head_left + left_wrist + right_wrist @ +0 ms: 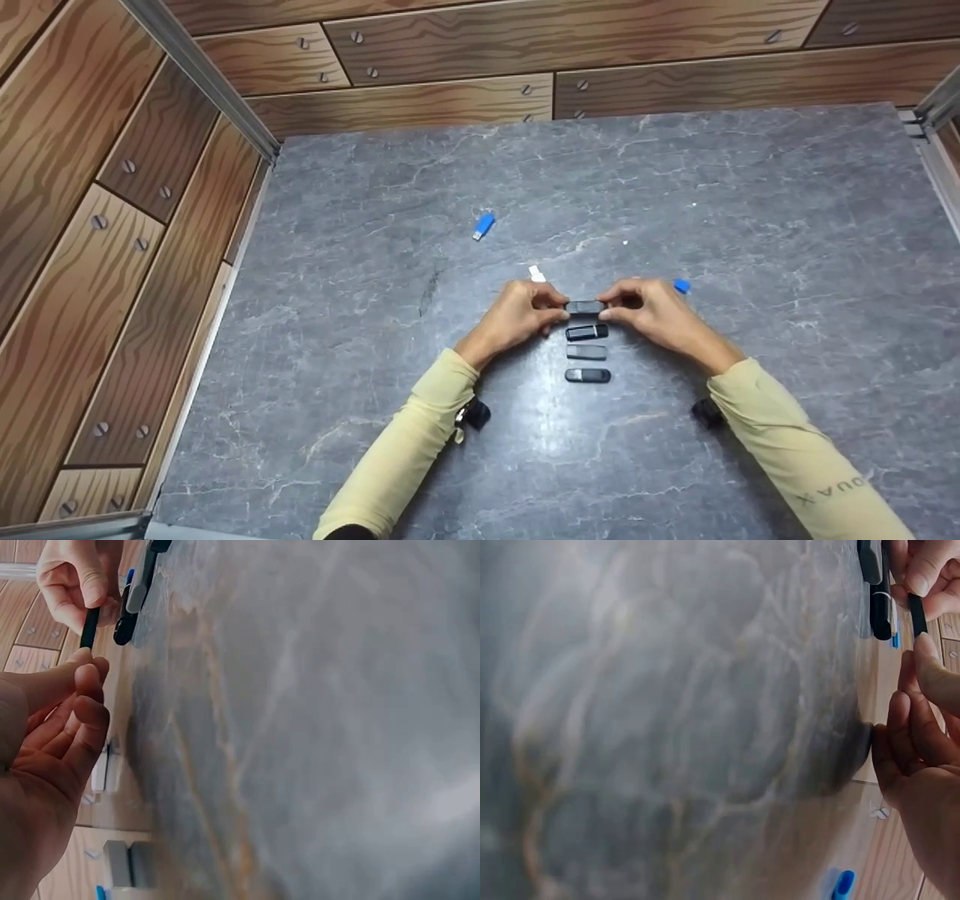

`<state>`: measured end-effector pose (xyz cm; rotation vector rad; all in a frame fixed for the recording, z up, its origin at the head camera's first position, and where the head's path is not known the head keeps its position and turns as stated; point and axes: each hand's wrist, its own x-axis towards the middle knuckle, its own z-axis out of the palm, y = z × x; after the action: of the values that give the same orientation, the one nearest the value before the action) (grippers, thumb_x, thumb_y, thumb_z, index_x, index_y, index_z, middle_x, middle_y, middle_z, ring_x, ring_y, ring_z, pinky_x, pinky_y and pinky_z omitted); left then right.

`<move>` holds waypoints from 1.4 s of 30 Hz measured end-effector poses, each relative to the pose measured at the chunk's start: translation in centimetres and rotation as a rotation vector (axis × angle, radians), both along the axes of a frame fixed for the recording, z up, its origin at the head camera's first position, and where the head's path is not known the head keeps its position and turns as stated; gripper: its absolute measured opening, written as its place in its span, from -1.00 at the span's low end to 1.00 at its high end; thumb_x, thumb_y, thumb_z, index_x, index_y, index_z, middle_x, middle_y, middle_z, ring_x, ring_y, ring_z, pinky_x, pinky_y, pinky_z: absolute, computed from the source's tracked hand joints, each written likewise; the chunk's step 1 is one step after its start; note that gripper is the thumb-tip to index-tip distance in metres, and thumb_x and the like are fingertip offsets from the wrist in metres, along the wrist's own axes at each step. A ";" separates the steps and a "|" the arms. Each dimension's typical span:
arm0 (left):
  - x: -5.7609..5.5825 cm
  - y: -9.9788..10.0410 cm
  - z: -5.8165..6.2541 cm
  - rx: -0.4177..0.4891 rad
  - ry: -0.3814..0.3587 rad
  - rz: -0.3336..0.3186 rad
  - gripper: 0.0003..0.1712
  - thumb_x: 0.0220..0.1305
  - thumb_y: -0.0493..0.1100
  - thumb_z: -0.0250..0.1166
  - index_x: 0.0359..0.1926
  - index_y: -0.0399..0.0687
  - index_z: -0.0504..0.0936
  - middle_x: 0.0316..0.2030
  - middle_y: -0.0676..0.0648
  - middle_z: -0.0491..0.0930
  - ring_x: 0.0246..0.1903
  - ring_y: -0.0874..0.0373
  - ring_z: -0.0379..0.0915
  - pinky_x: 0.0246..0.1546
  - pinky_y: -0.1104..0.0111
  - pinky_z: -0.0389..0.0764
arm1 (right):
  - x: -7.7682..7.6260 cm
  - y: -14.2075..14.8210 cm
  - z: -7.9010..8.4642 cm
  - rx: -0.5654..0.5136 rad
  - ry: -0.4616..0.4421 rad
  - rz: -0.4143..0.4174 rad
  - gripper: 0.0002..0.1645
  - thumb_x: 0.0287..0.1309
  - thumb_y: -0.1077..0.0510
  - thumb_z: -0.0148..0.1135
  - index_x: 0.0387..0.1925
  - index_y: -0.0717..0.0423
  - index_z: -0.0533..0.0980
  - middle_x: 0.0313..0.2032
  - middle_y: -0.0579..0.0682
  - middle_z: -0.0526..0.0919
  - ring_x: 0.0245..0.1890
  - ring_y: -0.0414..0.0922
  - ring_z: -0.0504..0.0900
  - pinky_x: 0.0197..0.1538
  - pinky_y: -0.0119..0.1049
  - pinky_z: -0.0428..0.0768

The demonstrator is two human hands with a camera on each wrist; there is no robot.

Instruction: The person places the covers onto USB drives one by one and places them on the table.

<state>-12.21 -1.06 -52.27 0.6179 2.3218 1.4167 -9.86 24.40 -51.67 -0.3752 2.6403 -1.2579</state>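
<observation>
Both hands pinch a dark USB flash drive (pixel 585 307) by its two ends. My left hand (pixel 521 313) holds its left end and my right hand (pixel 660 315) its right end, thumb against fingertips. From the side, the left wrist view shows the drive (pixel 90 628) as a thin black strip between the fingertips, raised off the table. Nearer me lie a black drive with a silver band (pixel 586 332), a grey drive (pixel 586 352) and a dark, round-ended drive (pixel 587 376), one below another in a column.
A blue USB drive (pixel 484 226) lies farther back to the left. Part of a white drive (pixel 535 273) shows behind the left hand, and a small blue piece (pixel 681 286) behind the right. Wood-patterned panels (pixel 450 45) border the grey marbled table (pixel 360 240).
</observation>
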 end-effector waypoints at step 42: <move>0.9 0.9 1.2 -0.355 0.280 -0.081 -0.69 0.38 -0.26 0.40 0.10 -0.24 0.73 -0.21 -0.12 0.79 -0.31 0.20 0.63 -0.21 0.53 0.65 | 0.0 -0.6 0.2 0.118 0.043 0.033 -0.61 0.24 0.12 0.50 0.05 0.22 0.72 -0.23 0.07 0.78 -0.18 -0.07 0.64 -0.03 -0.23 0.57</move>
<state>-11.33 -0.12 -51.07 0.8312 2.6418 0.8955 -9.89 23.80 -51.51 -0.4291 2.7167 -1.0906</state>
